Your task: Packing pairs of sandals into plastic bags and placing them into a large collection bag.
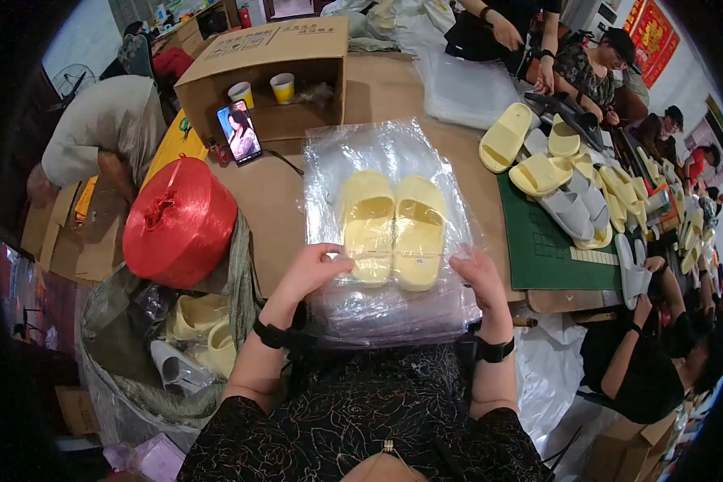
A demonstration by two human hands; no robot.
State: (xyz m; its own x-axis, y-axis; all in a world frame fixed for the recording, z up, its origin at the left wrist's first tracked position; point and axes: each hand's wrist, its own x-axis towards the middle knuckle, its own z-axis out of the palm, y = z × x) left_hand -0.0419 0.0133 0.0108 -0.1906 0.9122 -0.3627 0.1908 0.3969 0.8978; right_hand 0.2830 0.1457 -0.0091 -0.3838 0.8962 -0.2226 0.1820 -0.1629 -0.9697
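Note:
A pair of pale yellow slippers (367,229) lies side by side inside a clear plastic bag (329,173), soles toward the table and toes away from me. Beneath it is a stack of more clear bags (353,321). On the left, my left hand (320,267) is closed on the bag's edge, thumb beside the left slipper's heel. Across from it, my right hand (482,277) pinches the bag's right edge, a little apart from the other slipper. The film between the two hands is creased across the heels.
A red twine roll (181,221) stands left, above a sack (108,329) with slippers inside. Behind are a lit phone (239,132) and a cardboard box (265,48) with cups. Loose slippers (542,173) crowd a green mat (530,257) at right, where other people work.

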